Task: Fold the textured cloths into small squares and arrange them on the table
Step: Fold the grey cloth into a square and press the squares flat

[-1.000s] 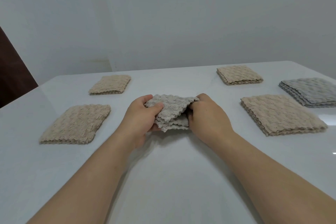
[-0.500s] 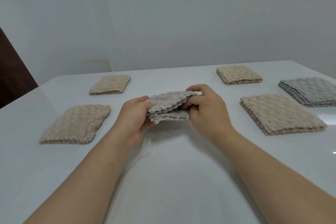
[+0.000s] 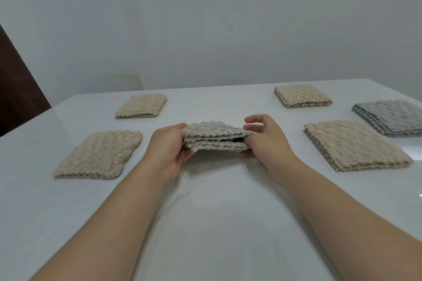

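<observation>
Five folded squares already laid on white table [image 3: 217, 223]; sixth, grey cloth [image 3: 217, 138], nearly done w/ left hand [image 3: 169, 148] & right hand [image 3: 266, 143] both clamped on it, not yet placed.

Two bare forearms, no sleeves in view, left hand [image 3: 167, 146] and right hand [image 3: 266, 141] ungloved, fingers without rings
</observation>
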Demonstrator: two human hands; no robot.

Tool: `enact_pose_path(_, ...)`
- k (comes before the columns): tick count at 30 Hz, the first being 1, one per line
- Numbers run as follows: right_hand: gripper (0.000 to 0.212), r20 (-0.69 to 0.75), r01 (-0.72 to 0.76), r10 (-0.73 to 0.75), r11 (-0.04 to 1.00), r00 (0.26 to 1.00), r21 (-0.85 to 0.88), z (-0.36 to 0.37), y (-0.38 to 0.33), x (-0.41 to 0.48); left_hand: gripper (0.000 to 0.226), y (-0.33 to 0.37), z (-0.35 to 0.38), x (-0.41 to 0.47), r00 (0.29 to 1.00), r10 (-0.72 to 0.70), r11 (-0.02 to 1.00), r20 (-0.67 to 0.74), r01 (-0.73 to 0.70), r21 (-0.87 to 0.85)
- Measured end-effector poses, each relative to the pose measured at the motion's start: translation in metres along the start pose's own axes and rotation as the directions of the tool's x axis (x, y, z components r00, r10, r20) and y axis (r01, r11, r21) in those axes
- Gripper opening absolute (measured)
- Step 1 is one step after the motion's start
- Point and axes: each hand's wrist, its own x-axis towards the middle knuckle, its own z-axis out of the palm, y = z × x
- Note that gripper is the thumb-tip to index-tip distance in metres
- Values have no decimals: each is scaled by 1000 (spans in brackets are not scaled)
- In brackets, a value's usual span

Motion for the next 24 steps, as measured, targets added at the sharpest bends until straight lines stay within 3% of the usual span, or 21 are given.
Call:
enact_pose_path(4, 55, 262, -286, 206, 904, 943, 319, -9, -8, 1, 47, 3, 2, -4, 992, 114, 992, 53, -117, 47)
enact_pose_path(7, 55, 459, -454, 261, 804, 849, 383, -19, -18, -2, 50, 5, 7, -13, 956, 237, 961, 173, -257, 102)
enact_pose_path(11, 74, 438, -494, 311, 769, 844, 406, -28, -22, 2, 53, 4, 5, -13, 901, 352, 920, 255, -383, 83)
enact_pose_path(14, 80, 366, -480, 366, 825, 856, 299, -24, -23, -2, 54, 4, 5, -17, 852, 411, 880, 325, -464, 103)
enact_pose_path(18, 52, 184, -338, 307, 926, 934, 168, -12, -21, -5, 56, 2, 8, -21, 834, 419, 873, 358, -479, 92)
enact_pose_path(20, 48, 38, -201, 201, 980, 979, 10, -7, -19, -6, 55, -1, 9, -17, 845, 400, 882, 355, -460, 103)
enact_pose_path(21, 52, -18, -111, 110, 983, 994, -149, -6, -18, -7, 52, -3, 9, -14, 851, 397, 882, 345, -458, 114)
enact_pose_path(23, 51, -69, 56, -98, 892, 993, -448, -2, -17, -10, 36, -8, 11, -12, 853, 419, 853, 310, -487, 188)
enact_pose_path(24, 46, -68, 101, -157, 853, 985, -512, -1, -15, -12, 30, -11, 12, -13, 848, 442, 820, 292, -514, 251)
